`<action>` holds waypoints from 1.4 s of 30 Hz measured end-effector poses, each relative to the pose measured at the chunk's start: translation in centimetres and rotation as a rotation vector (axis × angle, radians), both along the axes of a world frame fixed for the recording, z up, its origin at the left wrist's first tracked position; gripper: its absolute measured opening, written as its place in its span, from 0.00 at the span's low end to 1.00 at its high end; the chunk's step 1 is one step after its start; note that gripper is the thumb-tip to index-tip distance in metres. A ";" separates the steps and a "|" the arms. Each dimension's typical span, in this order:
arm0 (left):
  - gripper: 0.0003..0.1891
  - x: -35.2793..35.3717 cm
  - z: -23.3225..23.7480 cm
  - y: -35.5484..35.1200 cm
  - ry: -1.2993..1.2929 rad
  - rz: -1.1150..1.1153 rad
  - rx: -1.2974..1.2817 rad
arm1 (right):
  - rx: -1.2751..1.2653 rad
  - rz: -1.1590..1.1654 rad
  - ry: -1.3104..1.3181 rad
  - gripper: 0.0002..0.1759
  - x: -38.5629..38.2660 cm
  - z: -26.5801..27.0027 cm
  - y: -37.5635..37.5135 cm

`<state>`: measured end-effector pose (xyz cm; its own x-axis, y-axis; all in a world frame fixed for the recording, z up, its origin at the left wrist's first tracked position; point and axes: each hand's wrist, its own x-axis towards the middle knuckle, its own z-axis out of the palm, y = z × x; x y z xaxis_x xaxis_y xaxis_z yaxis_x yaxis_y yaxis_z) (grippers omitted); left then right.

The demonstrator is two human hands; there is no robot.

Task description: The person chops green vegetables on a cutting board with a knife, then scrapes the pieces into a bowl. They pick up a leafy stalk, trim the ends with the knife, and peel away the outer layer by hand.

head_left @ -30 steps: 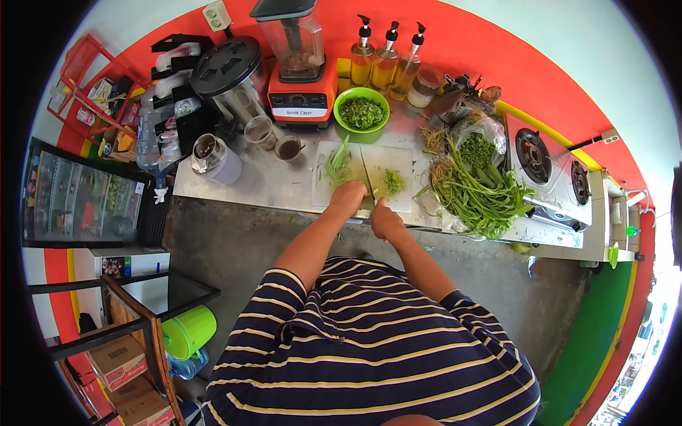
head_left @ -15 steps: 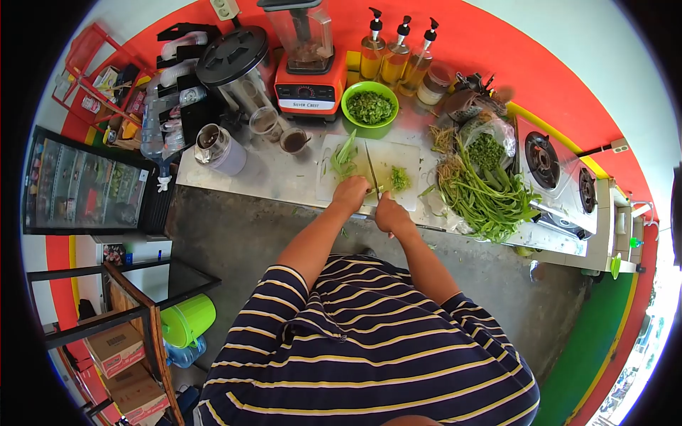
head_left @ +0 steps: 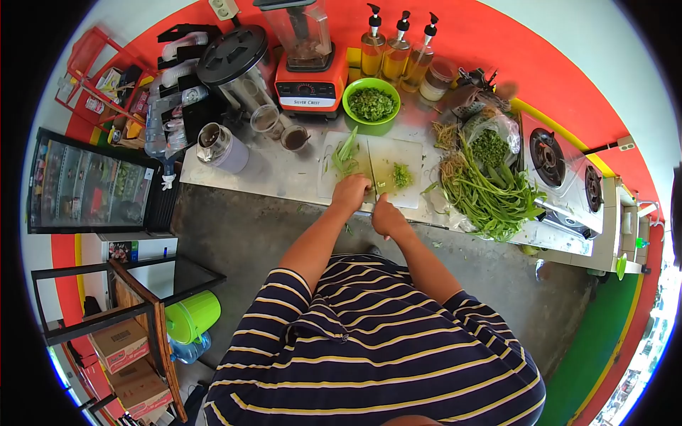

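Note:
My right hand (head_left: 386, 216) is closed round the handle of a knife at the front edge of a white cutting board (head_left: 414, 149). The knife blade (head_left: 370, 165) points away from me across the board. My left hand (head_left: 351, 193), its fingers bent together, presses on greens just left of the blade; its fingertips are too small to make out well. Long green leaves (head_left: 345, 154) lie beyond my left hand. Right of the blade is a small heap of chopped greens (head_left: 402, 175). A green bowl (head_left: 390, 91) of chopped greens stands behind the board.
Leafy stalks (head_left: 490, 195) and a plastic bag of greens (head_left: 490, 148) lie right of the board, before a gas stove (head_left: 568, 174). A blender (head_left: 307, 89), cups (head_left: 294, 138) and a metal flask (head_left: 222, 149) stand left. Three pump bottles (head_left: 395, 57) line the back.
My right hand has shifted slightly down and left with the knife, and the blade stands a little differently. My left hand stays nearly in place. The whole view has shifted slightly.

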<state>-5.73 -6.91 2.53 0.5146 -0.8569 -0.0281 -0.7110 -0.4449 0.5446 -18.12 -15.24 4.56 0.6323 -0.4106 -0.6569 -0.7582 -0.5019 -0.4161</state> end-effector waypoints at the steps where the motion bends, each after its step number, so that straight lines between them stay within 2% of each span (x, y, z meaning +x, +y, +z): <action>1: 0.03 0.0 -0.1 0.0 0.012 0.018 0.000 | -0.144 0.091 -0.091 0.16 -0.4 -1.9 0.2; 5: 0.03 0.0 0.0 0.2 -0.004 0.029 -0.017 | -0.125 0.055 -0.110 0.16 0.4 0.5 -0.3; 7: 0.01 -0.1 0.3 0.2 0.006 0.042 0.014 | 0.075 -0.035 -0.048 0.16 0.6 3.3 -0.8; 8: 0.03 -0.1 0.4 0.1 0.018 0.059 0.044 | 0.074 -0.037 -0.051 0.16 0.6 3.3 -0.6; 11: 0.04 -0.2 0.1 0.1 0.068 0.115 0.028 | 0.076 -0.067 -0.033 0.16 0.1 1.6 0.1; 13: 0.05 -0.2 0.3 0.3 0.059 0.133 0.028 | -0.146 0.085 -0.150 0.16 -0.1 -1.2 0.2; 14: 0.06 -0.3 0.4 0.4 0.049 0.148 0.027 | -0.144 0.088 -0.148 0.16 0.0 -1.7 -0.3; 19: 0.06 -0.3 0.7 0.4 0.089 0.171 0.006 | 0.110 -0.062 -0.077 0.17 0.6 4.1 -0.7; 23: 0.06 -0.7 0.7 0.7 0.138 0.219 -0.075 | 0.065 -0.068 -0.091 0.18 0.4 0.1 0.5; 25: 0.06 -0.7 0.9 0.9 0.124 0.211 -0.061 | -0.157 0.094 -0.139 0.18 0.5 -0.7 0.8; 26: 0.05 -0.8 1.0 1.1 0.110 0.197 -0.044 | -0.152 0.096 -0.137 0.18 0.5 -1.0 0.5; 31: 0.04 -1.2 0.0 1.5 0.084 0.197 -0.110 | 0.103 -0.080 -0.050 0.17 0.7 3.8 0.1; 32: 0.04 -1.3 0.1 1.5 0.090 0.206 -0.116 | 0.103 -0.077 -0.059 0.17 0.4 2.6 0.3; 34: 0.03 -1.3 -0.4 1.4 0.066 0.202 -0.125 | -0.134 0.053 -0.116 0.18 0.2 -0.4 0.9; 35: 0.03 -1.3 -0.7 1.5 0.052 0.195 -0.131 | -0.135 0.050 -0.122 0.18 0.5 -1.2 0.7; 38: 0.03 -1.5 -0.4 1.7 0.028 0.166 -0.141 | -0.109 0.033 -0.153 0.18 1.2 0.0 0.0; 40: 0.03 -1.6 -0.4 1.7 0.016 0.162 -0.142 | 0.097 -0.060 0.032 0.27 1.7 4.9 -0.4; 42: 0.04 -1.6 -0.7 1.8 0.036 0.181 -0.154 | 0.123 -0.079 0.017 0.28 1.2 4.5 0.0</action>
<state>-7.32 -5.13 1.80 0.6616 -0.7462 0.0745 -0.6057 -0.4732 0.6397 -16.91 -15.20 9.08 0.5893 -0.3745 -0.7159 -0.8011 -0.3862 -0.4574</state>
